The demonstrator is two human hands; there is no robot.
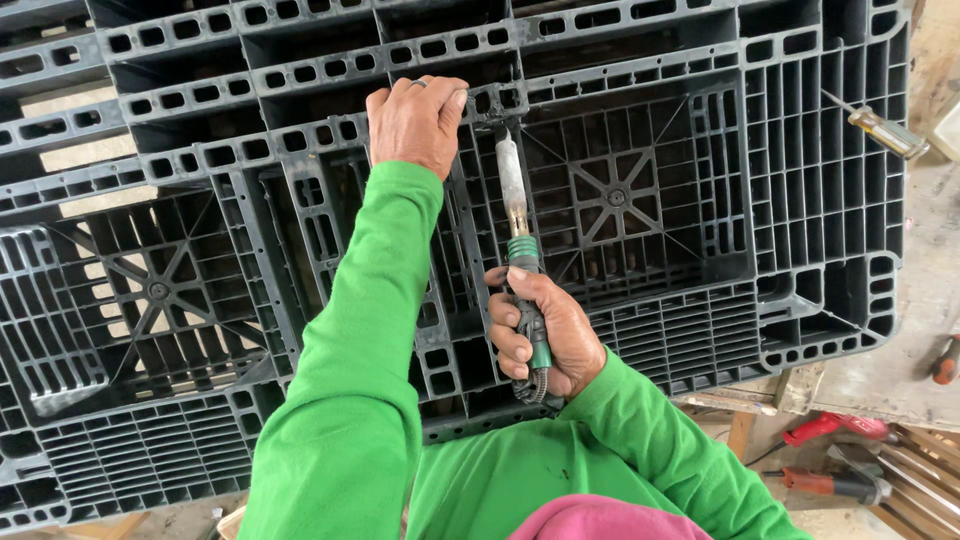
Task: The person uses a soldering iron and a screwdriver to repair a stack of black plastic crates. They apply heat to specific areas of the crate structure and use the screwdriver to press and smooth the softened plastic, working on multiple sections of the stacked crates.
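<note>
Both hands (545, 335) outstretched — right grips soldering iron (520, 230).

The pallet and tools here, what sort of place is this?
Probably a repair workshop. A black plastic pallet lies on a rough workbench, the right hand holds a soldering iron to it, and a screwdriver lies near the edge.

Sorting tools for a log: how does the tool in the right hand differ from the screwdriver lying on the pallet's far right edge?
The soldering iron is gripped, has a green handle and thick pale barrel; the screwdriver lies loose, with an amber handle and thin shaft. Both are over the black pallet.
</note>
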